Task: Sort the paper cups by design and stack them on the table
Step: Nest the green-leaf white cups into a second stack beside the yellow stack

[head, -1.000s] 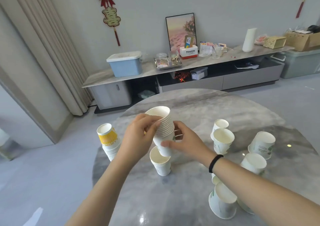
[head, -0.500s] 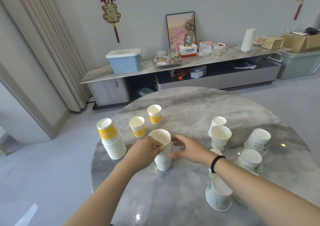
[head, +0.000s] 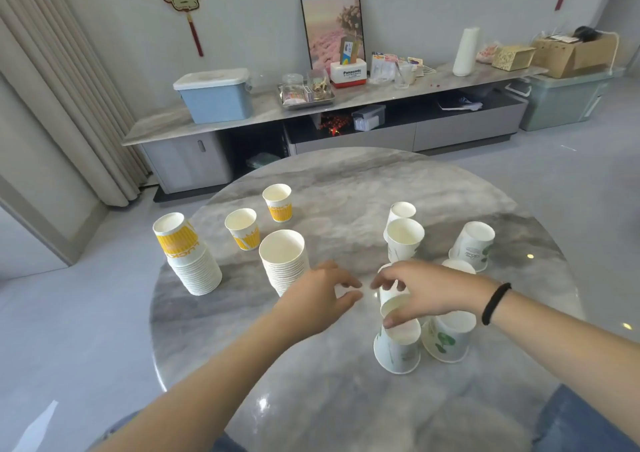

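Both hands have let go of the plain white stack (head: 284,267), which stands alone mid-counter, and have shifted right since half a second earlier. The left hand (head: 320,301) hovers with fingers loosely spread, holding nothing; the right hand (head: 427,294), a black band at its wrist, curls its fingers around a green-printed cup (head: 393,301) above another such cup (head: 397,347). That grip hides most of the held cup, and the hand covers part of the cups behind it. A yellow-banded stack (head: 188,255) leans near the round counter (head: 339,399)'s left edge, two loose yellow cups (head: 258,217) beyond it. Bare marble lies open at the near rim and across the far half.
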`<state>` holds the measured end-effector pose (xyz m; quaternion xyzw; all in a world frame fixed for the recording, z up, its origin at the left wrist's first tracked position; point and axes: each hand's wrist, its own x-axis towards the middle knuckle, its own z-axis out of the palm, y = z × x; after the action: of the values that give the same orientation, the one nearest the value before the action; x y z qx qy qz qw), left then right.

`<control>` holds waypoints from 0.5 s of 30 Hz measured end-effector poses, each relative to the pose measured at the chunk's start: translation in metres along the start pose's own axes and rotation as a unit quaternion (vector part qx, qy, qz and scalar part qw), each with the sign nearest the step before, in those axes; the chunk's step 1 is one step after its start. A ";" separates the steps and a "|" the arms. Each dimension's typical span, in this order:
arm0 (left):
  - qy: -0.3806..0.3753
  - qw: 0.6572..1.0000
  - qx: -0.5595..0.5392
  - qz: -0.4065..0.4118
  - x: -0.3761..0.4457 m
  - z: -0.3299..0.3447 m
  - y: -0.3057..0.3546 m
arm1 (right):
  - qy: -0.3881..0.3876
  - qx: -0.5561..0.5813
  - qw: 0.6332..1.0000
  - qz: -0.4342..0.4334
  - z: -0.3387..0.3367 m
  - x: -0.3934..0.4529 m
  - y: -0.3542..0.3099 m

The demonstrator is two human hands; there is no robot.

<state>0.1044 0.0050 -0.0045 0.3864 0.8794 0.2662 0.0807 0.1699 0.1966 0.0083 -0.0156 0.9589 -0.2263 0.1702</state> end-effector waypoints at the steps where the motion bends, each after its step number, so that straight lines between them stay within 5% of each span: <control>1: -0.025 1.000 -0.004 -0.001 0.000 0.008 0.003 | -0.013 -0.016 1.000 0.001 0.003 -0.005 0.004; 9: -0.133 0.986 -0.066 -0.074 0.004 0.046 0.011 | 0.000 -0.101 0.995 -0.024 0.033 -0.008 0.018; 15: -0.129 0.930 -0.274 -0.209 0.008 0.034 0.001 | 0.052 0.121 0.991 -0.007 0.012 -0.008 0.025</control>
<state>0.1112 0.0251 -0.0325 0.1879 0.8148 0.4221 0.3502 0.1830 0.2147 -0.0106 0.0100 0.9321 -0.3420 0.1187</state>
